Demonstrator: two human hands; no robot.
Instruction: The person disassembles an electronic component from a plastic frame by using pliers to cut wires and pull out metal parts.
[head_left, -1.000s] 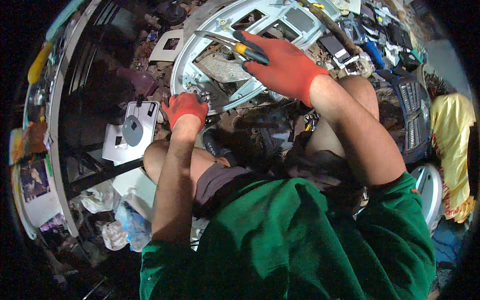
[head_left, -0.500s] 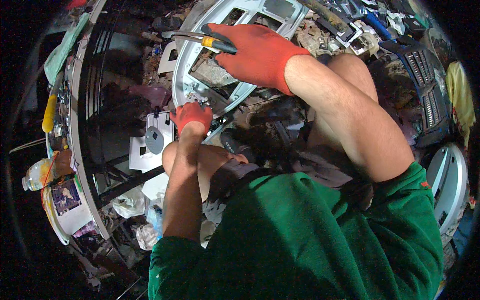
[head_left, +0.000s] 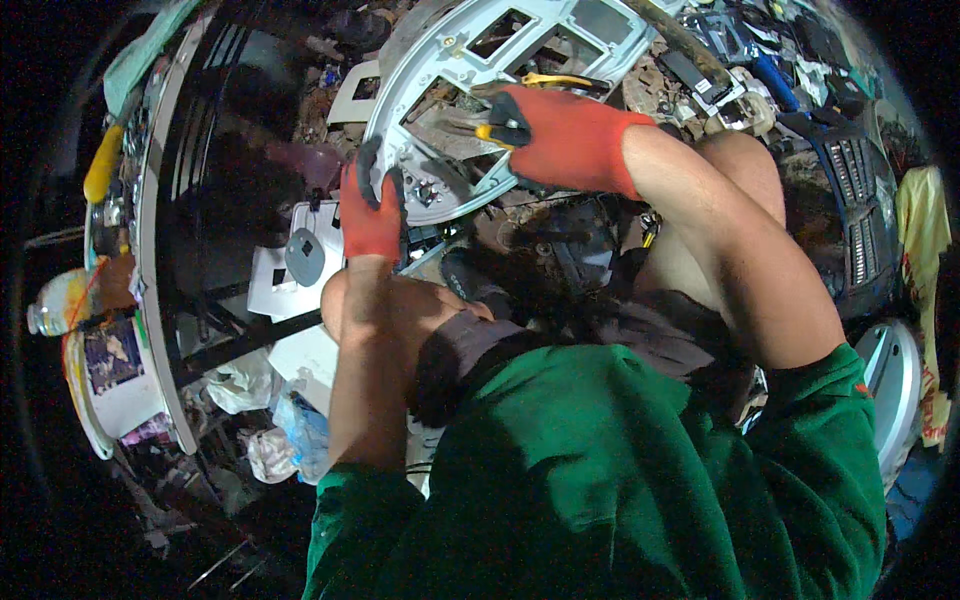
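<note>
A large pale grey moulded panel point(head_left: 408, 85) with square openings lies in front of me. My left hand point(head_left: 372, 210), in a red glove with dark fingertips, is at its near left rim, thumb and fingers on either side of the edge. Beside it, small metal pieces point(head_left: 428, 190) lie in the panel's lower corner. My right hand point(head_left: 570, 135), gloved alike, is closed round a yellow-and-black-handled tool point(head_left: 487, 132); its metal shaft points left over the panel. The tool's exact kind is unclear. A second yellow-and-black handle point(head_left: 565, 81) shows just beyond that hand.
Left stands a dark slatted frame point(head_left: 215, 130) with a pale edge; beyond it are a yellow handle point(head_left: 103, 165) and a plastic bottle point(head_left: 62, 303). White plates point(head_left: 270, 285) and plastic bags point(head_left: 240, 385) lie near my left knee. Mixed scrap point(head_left: 720, 75) fills the far right.
My left hand has moved up from the small metal pieces to the panel's rim, its fingers spreading. The right hand has come lower, bringing the tool nearer the panel. The view has shifted slightly.
</note>
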